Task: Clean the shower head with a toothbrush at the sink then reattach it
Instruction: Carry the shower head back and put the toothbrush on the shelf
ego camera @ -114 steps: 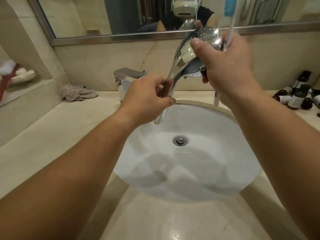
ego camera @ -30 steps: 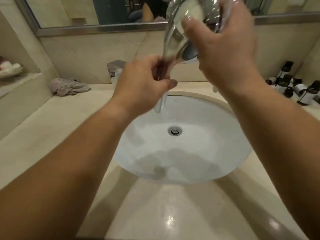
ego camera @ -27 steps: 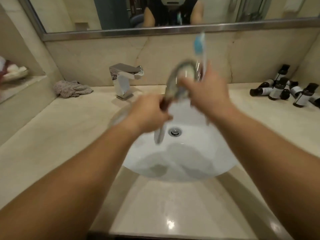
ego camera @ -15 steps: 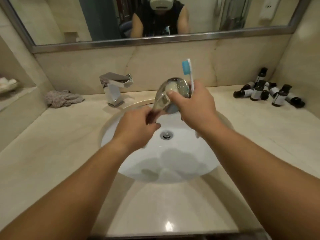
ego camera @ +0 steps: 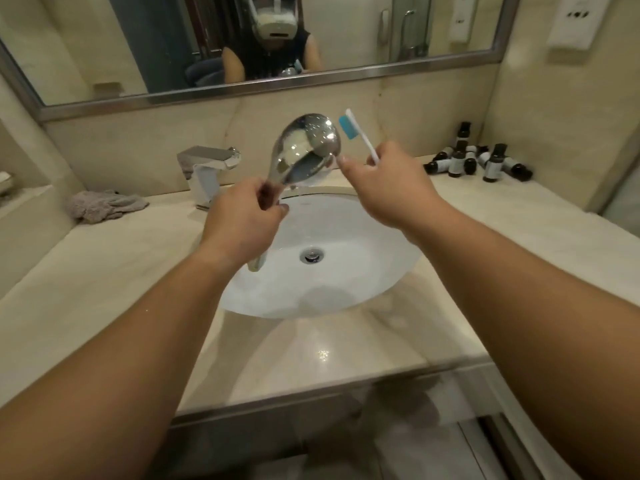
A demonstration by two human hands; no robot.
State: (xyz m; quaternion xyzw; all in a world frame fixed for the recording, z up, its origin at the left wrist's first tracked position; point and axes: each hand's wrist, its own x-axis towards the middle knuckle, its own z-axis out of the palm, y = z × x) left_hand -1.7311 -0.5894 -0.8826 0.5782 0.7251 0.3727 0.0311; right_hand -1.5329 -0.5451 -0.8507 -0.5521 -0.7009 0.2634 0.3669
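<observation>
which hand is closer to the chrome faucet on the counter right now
Left. The left hand, gripping the chrome shower head by its handle, is just right of the chrome faucet. The right hand, holding the blue-bristled white toothbrush, is farther right, beyond the shower head.

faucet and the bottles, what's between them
In the head view, the shower head and toothbrush, held up over the sink, lie between faucet and bottles.
</observation>
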